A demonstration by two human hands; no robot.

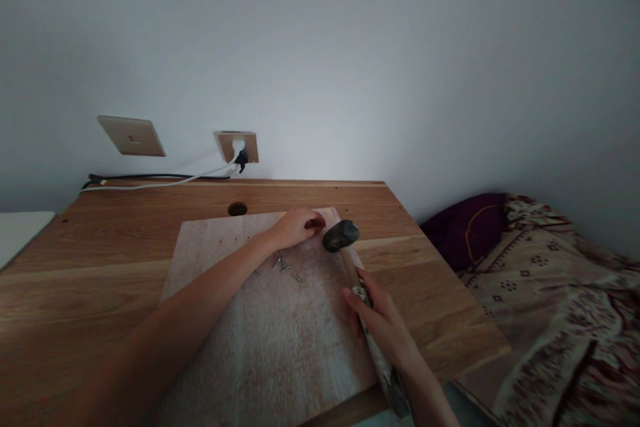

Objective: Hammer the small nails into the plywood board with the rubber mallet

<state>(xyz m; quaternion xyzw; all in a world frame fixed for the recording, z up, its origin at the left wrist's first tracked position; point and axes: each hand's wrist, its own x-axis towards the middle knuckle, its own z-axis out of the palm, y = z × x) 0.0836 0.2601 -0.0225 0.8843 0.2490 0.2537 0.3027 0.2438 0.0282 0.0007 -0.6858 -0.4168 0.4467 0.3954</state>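
Farthest left, at 10 o'clock from the board, a blank wall plate [131, 135] sits on the wall. A socket [239, 146] at 12 o'clock has plugs in it, and cables [150, 181] trail along the back edge of the desk [90, 260]. A pale board [260, 340] lies flat on the desk. The left hand [296, 227] rests on the board near its 1 o'clock corner. Its fingers [316, 221] are drawn together against the wood, and what they pinch is too small to tell. A few loose nails [285, 265] lie on the board at 7 o'clock from that hand. The hammer [341, 235] has its dark head just beside the left fingertips at 3 o'clock, low over the board. The right hand [383, 323], at 5 o'clock from the head, is wrapped tightly round the handle. At 3 o'clock off the desk are a dark pillow [465, 223] and a patterned bed [555, 293].
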